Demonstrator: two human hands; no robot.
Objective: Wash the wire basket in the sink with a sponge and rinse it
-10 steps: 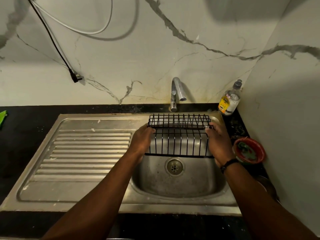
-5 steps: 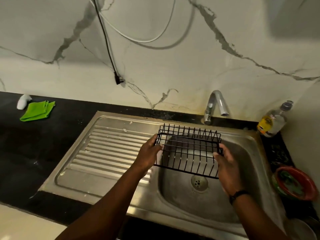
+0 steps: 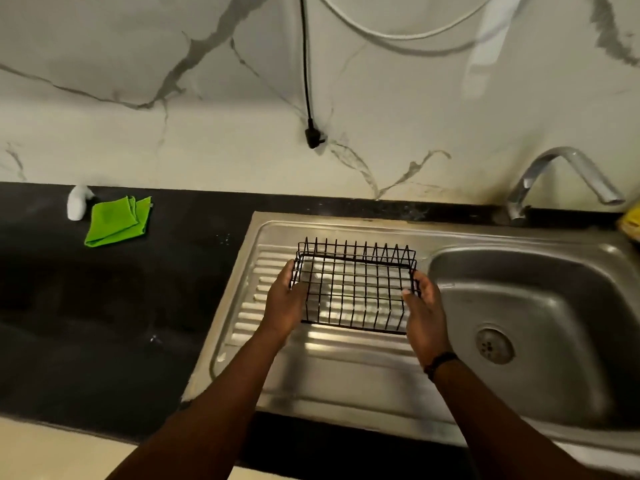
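So there's one black wire basket [image 3: 355,289], thin coated rods in a rectangular grid with short upright walls, and it sits over the ribbed drainboard [image 3: 277,344] of the stainless steel sink [image 3: 540,327], just left of the basin, not in it. Can't tell if it's resting on the ridges or held a bit above them. Its long axis runs left to right across the view, open side facing up, far wall toward the backsplash.

Two hands on it, one at each short end. The left hand [image 3: 285,299] has fingers curled round the left end wires, the right hand [image 3: 420,313] does the same on the right end with the thumb on the rim. There's a dark band [image 3: 440,363] on the right wrist.

The sink is one dull brushed metal piece with a round perforated drain [image 3: 493,345] in the basin and one curved chrome tap [image 3: 561,178] behind it. The counter [image 3: 104,323] is glossy black stone. On it, well to the left, is one folded bright green cloth [image 3: 117,221] with one small white rounded thing [image 3: 78,202] just beside it, can't say what it is. The wall [image 3: 173,81] is white marble-look with grey veins, with one black cable [image 3: 305,64] and one white cable [image 3: 398,31] hanging against it
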